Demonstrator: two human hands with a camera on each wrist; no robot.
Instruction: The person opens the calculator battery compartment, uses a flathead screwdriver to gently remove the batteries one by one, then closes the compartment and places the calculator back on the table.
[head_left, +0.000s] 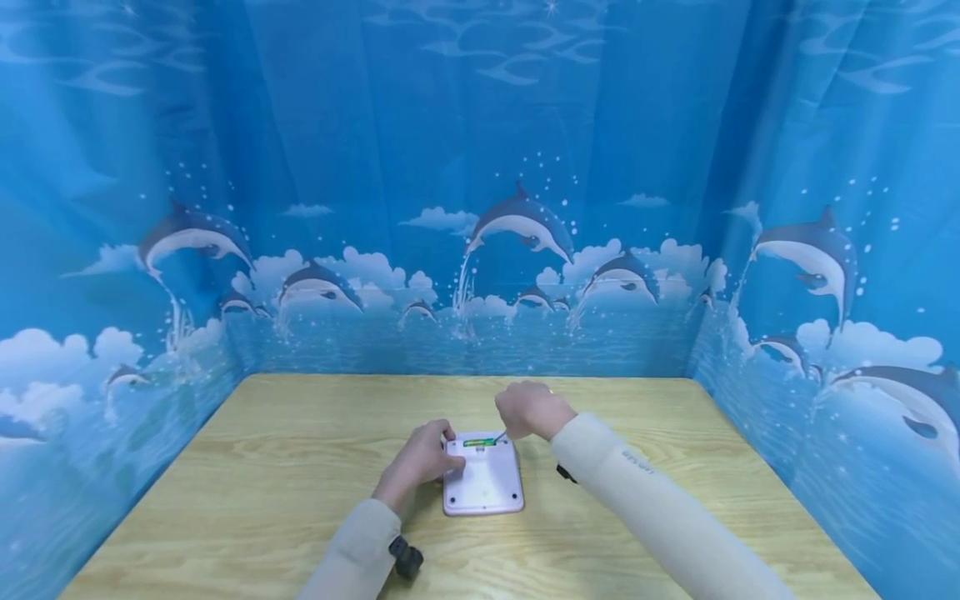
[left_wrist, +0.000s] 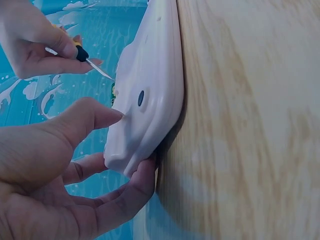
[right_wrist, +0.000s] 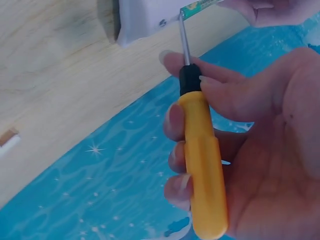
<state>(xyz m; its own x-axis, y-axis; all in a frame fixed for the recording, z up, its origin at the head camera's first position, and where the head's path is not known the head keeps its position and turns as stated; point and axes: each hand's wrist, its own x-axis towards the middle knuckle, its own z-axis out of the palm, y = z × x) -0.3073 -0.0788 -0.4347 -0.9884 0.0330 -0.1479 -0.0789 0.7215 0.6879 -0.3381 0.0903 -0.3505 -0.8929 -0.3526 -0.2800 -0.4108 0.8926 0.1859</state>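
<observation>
A flat, pale pink device, like a calculator turned face down [head_left: 483,482], lies on the table with small dark feet at its corners. A green battery [head_left: 478,442] sits in the open slot near its far edge. My left hand [head_left: 424,454] holds the left side, its thumb on the back and its fingers around the edge. My right hand [head_left: 528,408] grips a screwdriver [right_wrist: 202,150] with a yellow handle and black collar. The screwdriver's metal tip is right at the battery's end in the right wrist view.
The wooden table [head_left: 300,467] extends around the device on every side. Blue curtains [head_left: 420,167] printed with dolphins hang beyond its far and side edges. A small white and brown thing [right_wrist: 8,141] shows at the left of the right wrist view.
</observation>
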